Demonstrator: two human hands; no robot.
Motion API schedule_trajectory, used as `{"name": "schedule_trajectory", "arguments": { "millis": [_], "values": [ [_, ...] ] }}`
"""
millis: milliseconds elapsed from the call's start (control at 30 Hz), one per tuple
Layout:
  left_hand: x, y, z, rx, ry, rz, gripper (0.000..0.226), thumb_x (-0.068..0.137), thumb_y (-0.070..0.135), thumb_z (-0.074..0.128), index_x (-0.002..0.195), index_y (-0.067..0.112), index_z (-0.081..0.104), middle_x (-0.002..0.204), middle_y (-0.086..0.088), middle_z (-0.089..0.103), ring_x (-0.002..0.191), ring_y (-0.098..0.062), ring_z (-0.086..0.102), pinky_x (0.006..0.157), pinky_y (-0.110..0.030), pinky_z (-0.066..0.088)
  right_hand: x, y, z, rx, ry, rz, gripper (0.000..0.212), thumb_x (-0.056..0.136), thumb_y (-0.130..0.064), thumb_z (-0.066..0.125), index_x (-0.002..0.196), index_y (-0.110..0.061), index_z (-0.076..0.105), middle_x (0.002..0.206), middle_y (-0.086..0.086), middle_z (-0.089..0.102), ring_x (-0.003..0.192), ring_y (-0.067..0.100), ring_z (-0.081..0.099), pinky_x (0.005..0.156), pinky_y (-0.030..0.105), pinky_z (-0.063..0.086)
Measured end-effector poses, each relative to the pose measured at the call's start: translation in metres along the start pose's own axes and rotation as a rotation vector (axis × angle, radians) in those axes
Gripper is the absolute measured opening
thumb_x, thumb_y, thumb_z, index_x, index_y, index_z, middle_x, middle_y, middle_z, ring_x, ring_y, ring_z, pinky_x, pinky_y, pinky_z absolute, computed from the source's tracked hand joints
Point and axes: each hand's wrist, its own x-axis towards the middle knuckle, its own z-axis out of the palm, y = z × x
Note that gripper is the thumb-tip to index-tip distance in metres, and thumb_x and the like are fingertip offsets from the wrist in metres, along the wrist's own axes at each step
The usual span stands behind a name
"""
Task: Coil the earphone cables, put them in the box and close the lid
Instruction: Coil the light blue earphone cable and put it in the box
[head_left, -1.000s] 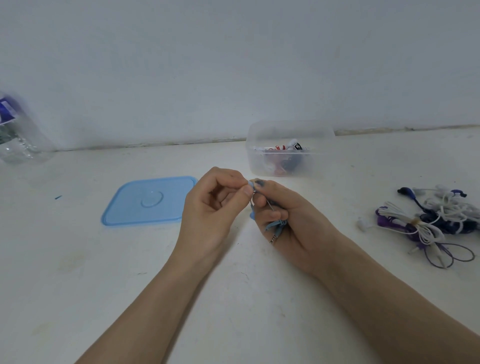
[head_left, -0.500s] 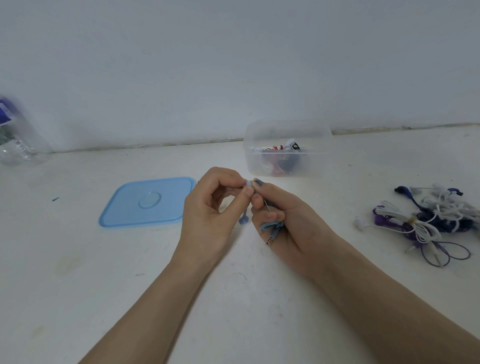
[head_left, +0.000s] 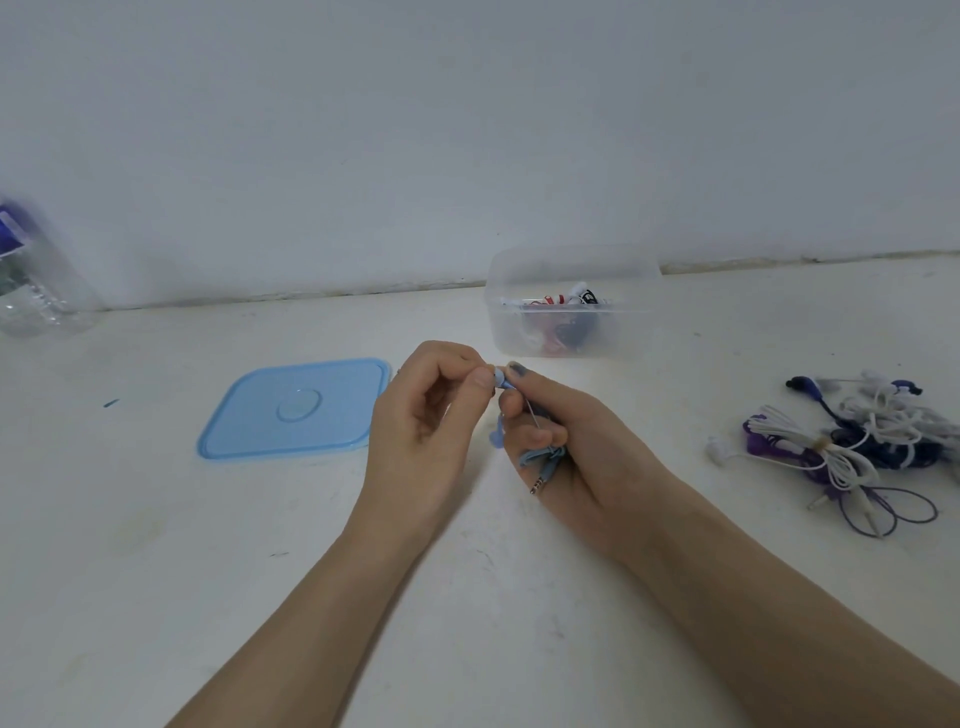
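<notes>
My right hand (head_left: 576, 447) is closed around a coiled blue earphone cable (head_left: 543, 457), its metal jack plug sticking out below the fingers. My left hand (head_left: 431, 415) pinches one blue earbud (head_left: 500, 378) of that cable at thumb and forefinger, touching the right thumb. A second blue earbud hangs between the hands. Behind them stands the clear plastic box (head_left: 571, 265), open, with red, white and dark earphones inside. The light blue lid (head_left: 296, 408) lies flat on the table to the left. A pile of white, purple and dark blue earphones (head_left: 852, 441) lies at the right.
A clear plastic bottle (head_left: 36, 280) with a blue label stands at the far left against the white wall. The white table (head_left: 156, 545) meets the wall just behind the box.
Both hands stay together at the table's middle, with small finger movements on the earbud. The hanging earbud has dropped slightly lower between the hands.
</notes>
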Motion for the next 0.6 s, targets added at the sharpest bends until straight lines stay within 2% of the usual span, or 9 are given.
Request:
{"name": "schedule_trajectory", "arguments": {
  "millis": [100,200,267,367,467,600],
  "values": [
    [-0.0001,0.0030,0.0041,-0.058,0.032,-0.076,0.019,0.096,-0.005,0.061,0.079,0.004,0.056,0.081,0.001,0.062,0.072,-0.005,0.060,0.068,-0.016,0.049,0.0018,0.0007,-0.0015,-0.016,-0.006,-0.012,0.023,0.098,-0.013,0.054,0.079,-0.002,0.062,0.067,0.006,0.055,0.039,0.005,0.035,0.040,0.011,0.034],
    [0.0007,0.0041,0.0052,-0.107,0.032,-0.106,0.020,0.094,-0.007,0.062,0.080,0.007,0.056,0.079,0.010,0.064,0.075,-0.003,0.064,0.072,-0.015,0.049,0.0039,0.0009,-0.0026,-0.003,-0.003,-0.027,0.020,0.097,-0.011,0.054,0.082,-0.001,0.062,0.067,0.006,0.057,0.040,0.005,0.034,0.040,0.012,0.036],
    [0.0006,0.0038,0.0047,-0.100,0.015,-0.079,0.018,0.094,-0.008,0.062,0.083,0.006,0.057,0.080,0.012,0.065,0.077,-0.003,0.065,0.074,-0.015,0.050,0.0042,0.0003,-0.0023,0.009,0.007,-0.033,0.017,0.095,-0.011,0.056,0.082,-0.001,0.062,0.066,0.006,0.058,0.040,0.005,0.033,0.040,0.011,0.036],
    [-0.0002,0.0032,0.0047,-0.045,-0.010,-0.006,0.017,0.094,-0.008,0.062,0.088,0.007,0.059,0.086,0.006,0.064,0.081,-0.006,0.066,0.076,-0.017,0.051,0.0030,-0.0004,-0.0011,0.036,-0.020,-0.023,0.011,0.086,-0.012,0.061,0.081,-0.002,0.061,0.062,0.005,0.056,0.038,0.005,0.035,0.039,0.011,0.035],
    [-0.0001,0.0016,0.0050,-0.007,-0.020,0.036,0.019,0.094,-0.011,0.061,0.089,0.008,0.059,0.086,0.007,0.062,0.079,-0.005,0.064,0.070,-0.017,0.052,0.0028,0.0001,-0.0017,0.032,-0.028,-0.014,0.010,0.083,-0.013,0.063,0.080,-0.003,0.061,0.060,0.003,0.054,0.039,0.004,0.038,0.039,0.011,0.034],
    [0.0003,-0.0024,0.0040,0.003,-0.022,0.048,0.019,0.093,-0.011,0.063,0.089,0.008,0.059,0.089,0.004,0.061,0.082,-0.008,0.063,0.079,-0.020,0.050,0.0014,0.0004,0.0004,0.062,-0.024,-0.015,0.009,0.083,-0.011,0.063,0.083,-0.002,0.062,0.056,0.003,0.051,0.039,0.005,0.035,0.038,0.012,0.036]
  ]
}}
